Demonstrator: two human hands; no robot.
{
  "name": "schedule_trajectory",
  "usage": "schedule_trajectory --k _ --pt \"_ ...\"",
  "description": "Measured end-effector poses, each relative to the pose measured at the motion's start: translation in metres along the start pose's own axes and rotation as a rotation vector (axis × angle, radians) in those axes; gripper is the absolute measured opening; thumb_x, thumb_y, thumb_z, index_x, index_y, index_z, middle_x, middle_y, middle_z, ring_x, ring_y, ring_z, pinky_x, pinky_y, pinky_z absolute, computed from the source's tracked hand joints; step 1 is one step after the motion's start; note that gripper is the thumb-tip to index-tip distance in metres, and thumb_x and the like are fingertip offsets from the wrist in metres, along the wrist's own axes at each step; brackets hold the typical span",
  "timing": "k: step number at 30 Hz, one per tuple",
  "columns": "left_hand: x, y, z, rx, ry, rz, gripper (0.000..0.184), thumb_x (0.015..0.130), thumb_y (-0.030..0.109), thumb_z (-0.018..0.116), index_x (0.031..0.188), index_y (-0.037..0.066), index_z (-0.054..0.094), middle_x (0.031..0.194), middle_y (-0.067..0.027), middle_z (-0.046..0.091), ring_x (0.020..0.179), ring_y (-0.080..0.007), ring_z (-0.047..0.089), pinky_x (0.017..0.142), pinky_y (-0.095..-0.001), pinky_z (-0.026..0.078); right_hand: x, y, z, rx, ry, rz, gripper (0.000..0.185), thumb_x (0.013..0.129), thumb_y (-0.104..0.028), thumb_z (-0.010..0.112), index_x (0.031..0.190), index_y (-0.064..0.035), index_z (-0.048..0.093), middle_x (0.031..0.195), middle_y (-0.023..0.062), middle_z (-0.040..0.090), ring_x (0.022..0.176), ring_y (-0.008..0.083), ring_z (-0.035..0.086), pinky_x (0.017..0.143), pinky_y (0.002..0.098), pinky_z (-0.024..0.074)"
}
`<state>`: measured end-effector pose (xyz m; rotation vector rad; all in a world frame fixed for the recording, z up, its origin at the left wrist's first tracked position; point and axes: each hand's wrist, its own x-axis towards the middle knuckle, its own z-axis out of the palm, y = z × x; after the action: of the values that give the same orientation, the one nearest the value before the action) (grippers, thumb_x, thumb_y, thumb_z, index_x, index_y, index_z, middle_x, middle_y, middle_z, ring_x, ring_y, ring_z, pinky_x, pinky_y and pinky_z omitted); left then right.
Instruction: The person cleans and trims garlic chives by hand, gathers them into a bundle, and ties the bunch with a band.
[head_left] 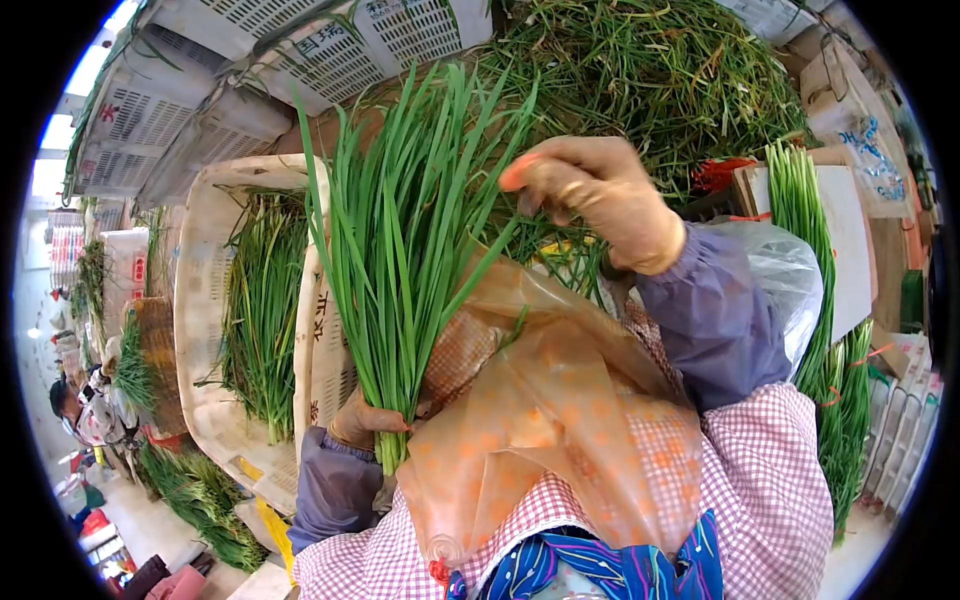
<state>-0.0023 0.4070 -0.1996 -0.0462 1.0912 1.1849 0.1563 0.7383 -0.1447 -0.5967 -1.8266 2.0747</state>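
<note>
Head view: left hand [362, 424] wraps the green bunch [398, 275] at its stems [388, 455] — likely light, easily bruised, best held there — right hand [606, 200] curling its fingers beside the leaves [410, 170], any pinch unclear.

At your far left you have white slatted crates [330, 60]; another person [98, 412] is farther left, a clear plastic bag [797, 268] at your right.
</note>
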Motion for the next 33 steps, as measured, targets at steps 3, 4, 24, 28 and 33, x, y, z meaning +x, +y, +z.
schedule_trajectory --k 3,4,24,28,33 --pt "0.003 -0.004 -0.009 0.059 -0.083 0.018 0.072 0.052 0.002 0.076 0.119 0.003 0.05 0.097 -0.0127 0.061 0.084 -0.0229 0.062 0.064 -0.0316 0.054 0.013 0.009 0.013 -0.14 -0.165 0.105 0.022 0.086 -0.02 0.063 0.093 0.0004 0.066 0.071 -0.0006 0.059 0.061 0.0041 0.05 0.051 0.0211 0.0393" --pt "0.001 0.001 0.001 0.066 -0.056 0.031 0.072 0.052 0.003 0.077 0.119 0.003 0.05 0.097 -0.0129 0.061 0.085 -0.0227 0.062 0.065 -0.0312 0.053 0.014 0.012 0.018 -0.153 -0.221 0.102 0.022 0.084 -0.021 0.066 0.091 -0.0006 0.066 0.07 -0.0017 0.059 0.061 0.0043 0.05 0.052 0.0213 0.0401" --pt "0.005 -0.001 -0.009 0.137 -0.14 0.051 0.073 0.056 0.007 0.082 0.122 0.005 0.05 0.106 -0.0069 0.061 0.096 -0.0224 0.059 0.082 -0.0379 0.051 0.005 0.026 -0.027 -0.64 0.236 -0.512 0.014 0.085 -0.008 0.06 0.096 -0.0026 0.066 0.089 0.0089 0.066 0.084 0.0191 0.062 0.074 0.0289 0.0485" --pt "0.006 0.0 -0.007 0.153 -0.126 0.099 0.072 0.057 0.008 0.082 0.122 0.004 0.05 0.105 -0.0083 0.06 0.093 -0.0226 0.059 0.079 -0.0372 0.05 0.01 0.017 0.01 -0.401 -0.188 -0.151 0.024 0.083 -0.022 0.066 0.096 -0.0013 0.065 0.078 0.0095 0.064 0.071 0.0191 0.06 0.065 0.0302 0.0476" --pt "0.004 0.003 -0.003 0.164 -0.094 0.104 0.072 0.056 0.007 0.081 0.121 0.004 0.05 0.104 -0.0081 0.06 0.091 -0.0219 0.059 0.077 -0.0368 0.051 0.013 0.052 0.032 -0.535 -0.233 -0.442 0.024 0.084 -0.03 0.061 0.086 -0.006 0.062 0.067 0.0137 0.057 0.063 0.0326 0.056 0.056 0.0382 0.0451"
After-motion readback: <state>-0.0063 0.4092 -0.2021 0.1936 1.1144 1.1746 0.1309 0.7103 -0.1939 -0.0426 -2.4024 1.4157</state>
